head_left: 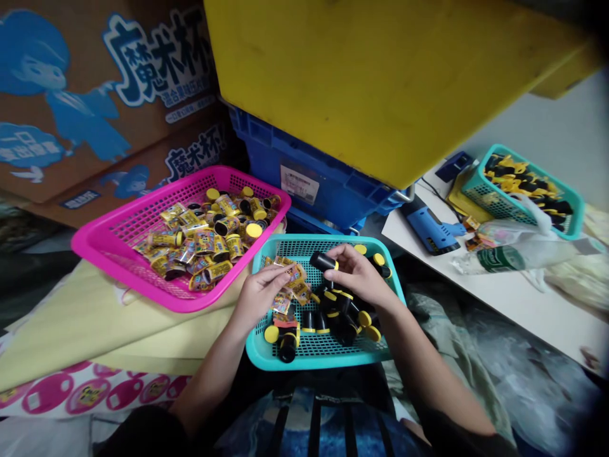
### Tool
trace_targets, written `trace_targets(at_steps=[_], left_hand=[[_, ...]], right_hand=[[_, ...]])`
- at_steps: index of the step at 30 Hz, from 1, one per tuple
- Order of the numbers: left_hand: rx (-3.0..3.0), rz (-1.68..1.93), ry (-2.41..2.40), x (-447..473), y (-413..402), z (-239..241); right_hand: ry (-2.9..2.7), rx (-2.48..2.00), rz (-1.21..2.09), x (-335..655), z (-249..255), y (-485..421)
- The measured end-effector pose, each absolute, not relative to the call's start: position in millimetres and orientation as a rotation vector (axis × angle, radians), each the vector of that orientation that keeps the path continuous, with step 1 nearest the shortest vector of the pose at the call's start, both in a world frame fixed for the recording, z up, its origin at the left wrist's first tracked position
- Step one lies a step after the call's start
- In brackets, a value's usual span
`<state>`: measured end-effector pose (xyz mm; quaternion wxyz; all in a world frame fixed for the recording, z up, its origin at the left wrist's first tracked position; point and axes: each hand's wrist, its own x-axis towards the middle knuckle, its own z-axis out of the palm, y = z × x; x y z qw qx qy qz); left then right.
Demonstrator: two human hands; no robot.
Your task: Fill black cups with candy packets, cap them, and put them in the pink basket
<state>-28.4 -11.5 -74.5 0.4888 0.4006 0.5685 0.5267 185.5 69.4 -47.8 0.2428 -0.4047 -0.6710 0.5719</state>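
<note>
My right hand [358, 274] is closed round a small black tube with a yellow cap [323, 261], held over the teal basket [304, 357] on my lap. My left hand [261, 292] pinches a printed yellow sticker label [294, 273] just left of the tube. In the teal basket lie several more black tubes with yellow caps [339, 316] and loose labels [283, 302]. The pink basket [118, 251] to the left holds several tubes wrapped in yellow labels [209, 240].
A second teal basket [495, 202] of black and yellow parts sits on the white table [523, 298] at right, beside a blue tool [431, 227] and a plastic bag [514, 254]. Blue crate [309, 184], yellow crate [380, 76] and printed cardboard boxes [95, 95] stand behind. Sticker sheets [85, 393] lie lower left.
</note>
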Motion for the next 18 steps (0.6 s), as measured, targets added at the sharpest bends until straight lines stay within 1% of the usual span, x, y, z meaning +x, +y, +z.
trace_targets(at_steps=[3,5,12,15,18], left_hand=[[0.984,1.270,1.319,-26.6,-11.1,-76.5],[1.006,1.259,1.285,-26.1,-11.1,-78.2],[1.153,1.179,1.289,-27.0,-11.2,-76.7],[1.077,1.118,1.255,-22.1,-11.9,-73.5],[0.940,1.078,1.236,-14.4,-14.5,-69.6]], right_hand=[[-1.683,-1.019,1.723,184.9,-40.1,66.0],[-1.679,-1.012,1.751,184.4,-39.9,66.3],[-1.985,-0.981,1.595,187.5,-41.8,69.4],[-2.058,-0.987,1.527,186.1,-43.8,65.6],[-2.011,-0.967,1.497,182.0,-48.4,59.2]])
